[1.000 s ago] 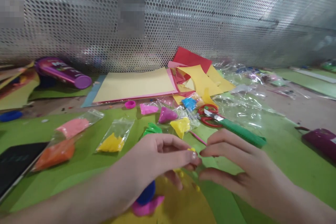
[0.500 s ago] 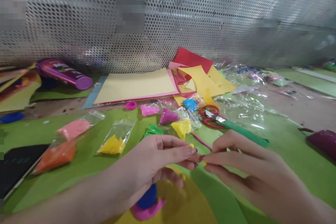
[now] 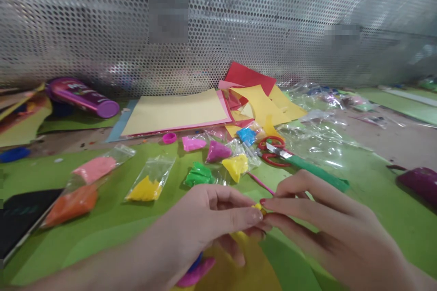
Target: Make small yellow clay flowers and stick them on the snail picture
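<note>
My left hand (image 3: 208, 223) and my right hand (image 3: 327, 223) meet fingertip to fingertip over the green mat (image 3: 102, 232). Both pinch one small lump of yellow clay (image 3: 258, 207) between thumbs and forefingers. Under my left hand lies a yellow paper sheet (image 3: 239, 268) with a pink and blue clay piece (image 3: 196, 270) on it, mostly hidden by my wrist. A thin pink stick (image 3: 261, 183) lies just beyond my fingers.
Bags of clay lie on the mat: orange (image 3: 70, 202), pink (image 3: 97, 167), yellow (image 3: 147, 186), green (image 3: 198, 174), magenta (image 3: 216, 150), yellow (image 3: 235, 165). Red-handled scissors (image 3: 273, 151) and a green cutter (image 3: 314, 173) sit behind. Coloured papers (image 3: 177, 111) and a purple tube (image 3: 82, 96) lie by the perforated metal wall.
Both hands have dropped slightly toward me while staying together on the yellow lump. The green clay bag, earlier half hidden by my left hand, now shows fully.
</note>
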`<state>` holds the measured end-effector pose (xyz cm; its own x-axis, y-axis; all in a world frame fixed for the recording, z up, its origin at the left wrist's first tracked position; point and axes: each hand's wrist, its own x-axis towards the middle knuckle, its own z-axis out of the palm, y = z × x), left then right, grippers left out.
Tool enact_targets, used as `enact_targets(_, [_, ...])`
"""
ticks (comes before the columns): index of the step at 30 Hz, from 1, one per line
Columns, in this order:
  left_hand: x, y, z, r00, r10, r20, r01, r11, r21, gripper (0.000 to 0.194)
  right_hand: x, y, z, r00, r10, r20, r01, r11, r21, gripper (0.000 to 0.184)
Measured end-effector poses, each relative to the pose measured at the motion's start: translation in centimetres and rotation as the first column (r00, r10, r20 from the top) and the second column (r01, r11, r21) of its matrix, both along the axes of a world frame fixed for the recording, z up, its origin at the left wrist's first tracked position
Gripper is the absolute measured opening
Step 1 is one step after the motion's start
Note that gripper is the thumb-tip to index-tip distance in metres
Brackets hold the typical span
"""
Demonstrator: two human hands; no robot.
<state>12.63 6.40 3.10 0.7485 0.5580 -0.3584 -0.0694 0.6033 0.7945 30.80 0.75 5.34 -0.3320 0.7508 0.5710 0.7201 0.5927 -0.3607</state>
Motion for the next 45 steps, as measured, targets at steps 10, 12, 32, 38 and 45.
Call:
enact_targets(10, [0.2,-0.1,0.2,1.000,0.006,0.002,-0.006,1.000,0.019,0.009,0.1,-0.2,-0.1,0.999,0.030,-0.017,-0.029,0.999,0.016,0.009])
enact_targets(12, [0.2,-0.1,0.2,1.000,0.003,0.019,-0.003,1.000,0.031,0.004,0.1,-0.1,-0.1,0.999,0.033,-0.009,-0.033,0.999,0.011,0.009])
enact_targets(32, [0.1,-0.2,0.4,0.998,-0.055,0.008,0.055,0.997,0.060,0.019,0.0,0.2,0.4,0.994,0.086,-0.060,-0.090,0.995,-0.049,0.006])
enact_targets(38, [-0.1,0.2,0.4,0.999,-0.008,-0.038,0.015,0.984,0.175,0.014,-0.1,0.2,0.4,0.993,0.106,-0.048,-0.110,0.991,-0.078,0.007])
enact_targets(45, [-0.4,1.1,1.1,0.988,0.110,-0.109,-0.082,0.968,0.238,0.014,0.0,0.4,-0.4,0.996,0.041,-0.083,-0.051,0.992,-0.120,0.015])
